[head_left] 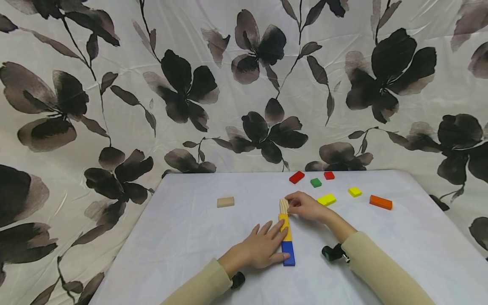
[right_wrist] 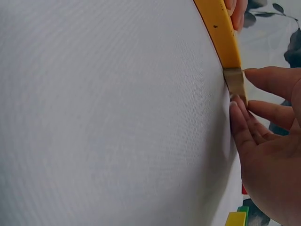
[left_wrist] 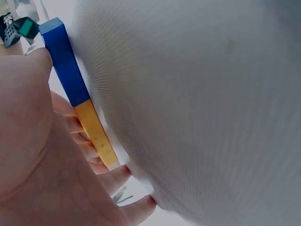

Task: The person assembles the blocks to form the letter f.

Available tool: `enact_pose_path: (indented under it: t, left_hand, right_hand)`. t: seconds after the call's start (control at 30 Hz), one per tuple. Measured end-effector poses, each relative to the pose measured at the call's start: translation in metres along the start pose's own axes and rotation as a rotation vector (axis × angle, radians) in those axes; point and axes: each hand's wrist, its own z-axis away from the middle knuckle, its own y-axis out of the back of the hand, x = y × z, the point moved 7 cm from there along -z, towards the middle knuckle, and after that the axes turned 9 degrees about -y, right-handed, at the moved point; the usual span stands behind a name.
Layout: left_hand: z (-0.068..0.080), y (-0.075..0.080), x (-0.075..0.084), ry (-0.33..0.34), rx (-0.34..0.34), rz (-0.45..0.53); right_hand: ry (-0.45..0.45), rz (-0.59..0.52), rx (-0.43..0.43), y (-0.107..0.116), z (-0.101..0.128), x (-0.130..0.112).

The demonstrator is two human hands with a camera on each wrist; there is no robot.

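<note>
A blue block (head_left: 289, 249), a yellow-orange block (head_left: 287, 234) and a pale striped wooden block (head_left: 283, 206) lie end to end in one straight row on the white table. My left hand (head_left: 256, 250) rests on the row from the left side, its fingers spread and straight. The left thumb lies on the blue block and fingertips touch the yellow-orange one. At the far end, my right hand (head_left: 306, 206) pinches the striped block (right_wrist: 235, 81); in the right wrist view it abuts the yellow-orange block (right_wrist: 221, 33).
A plain wooden block (head_left: 225, 202) lies to the left. Across the right side are a yellow block (head_left: 327, 199), a small yellow one (head_left: 354, 192), an orange one (head_left: 380, 202), a green one (head_left: 316, 182) and two red ones (head_left: 296, 177). Floral cloth (head_left: 263, 97) hangs behind the table.
</note>
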Motion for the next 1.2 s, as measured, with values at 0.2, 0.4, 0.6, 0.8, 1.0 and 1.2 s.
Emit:
enact_pose_path:
  t: [0.2,0.4,0.6,0.8,1.0,1.2]
  left_hand:
    - [-0.0002,0.0005,0.0006,0.002,-0.002,0.001]
    - [-0.0016,-0.0013,-0.0004,-0.002,0.004,-0.003]
    - [-0.0018,-0.0026,-0.0017,-0.002,0.001,0.011]
    - [-0.0004,0.0004,0.0001,-0.006,0.001,0.017]
    - [-0.0003,0.0028,0.0015,-0.004,-0.005,0.009]
    - [-0.001,0.0022,0.0014,-0.002,-0.017,0.015]
  right_hand:
    - [-0.011,-0.007,0.004,-0.0015,0.0007,-0.0028]
    - [-0.006,-0.006,-0.002,-0.0038,-0.001,-0.0023]
    - [-0.009,-0.006,-0.004,-0.0056,-0.002,-0.0013]
    - [-0.009,0.003,0.007,-0.0041,-0.0028,-0.0008]
    - [-0.006,0.009,0.013,-0.0034,-0.0039,-0.0009]
    - [-0.004,0.009,0.014,-0.004,-0.0044,-0.0012]
